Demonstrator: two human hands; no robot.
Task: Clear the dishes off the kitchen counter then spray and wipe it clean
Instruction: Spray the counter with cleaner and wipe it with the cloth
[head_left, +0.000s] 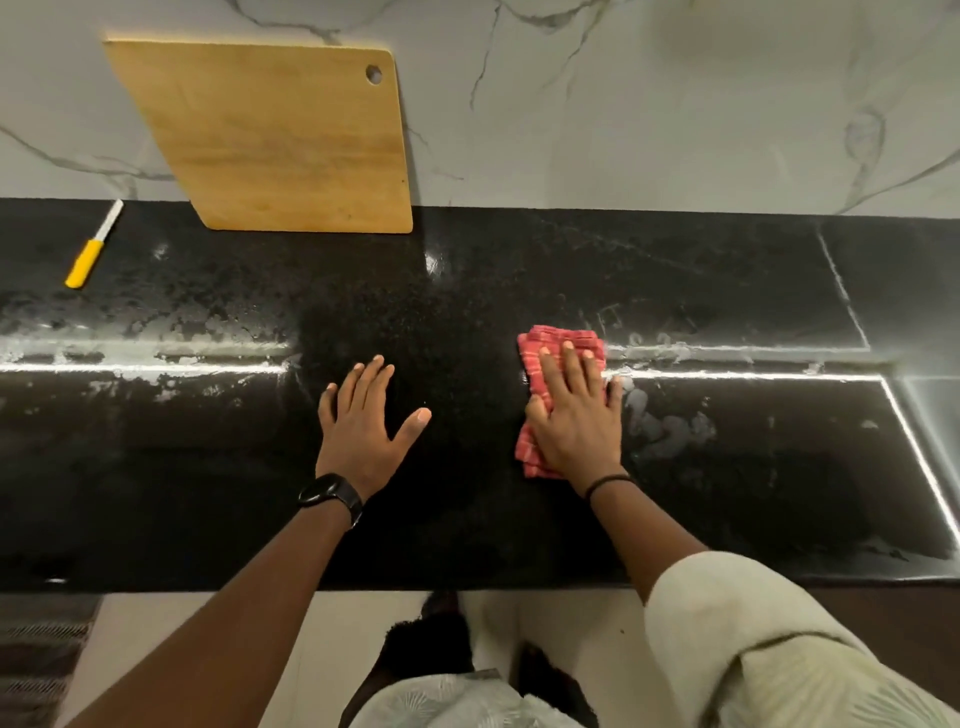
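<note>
A black granite counter runs across the view, with wet spray patches on its left and right parts and a duller dry-looking band in the middle. My right hand presses flat with straight fingers on a folded red checked cloth lying on the counter right of centre. My left hand rests flat on the bare counter, fingers spread, a black watch on its wrist. No dishes are in view.
A wooden cutting board leans against the marble backsplash at the back left. A knife with a yellow handle lies on the counter far left. The counter's front edge runs just in front of my body, floor below.
</note>
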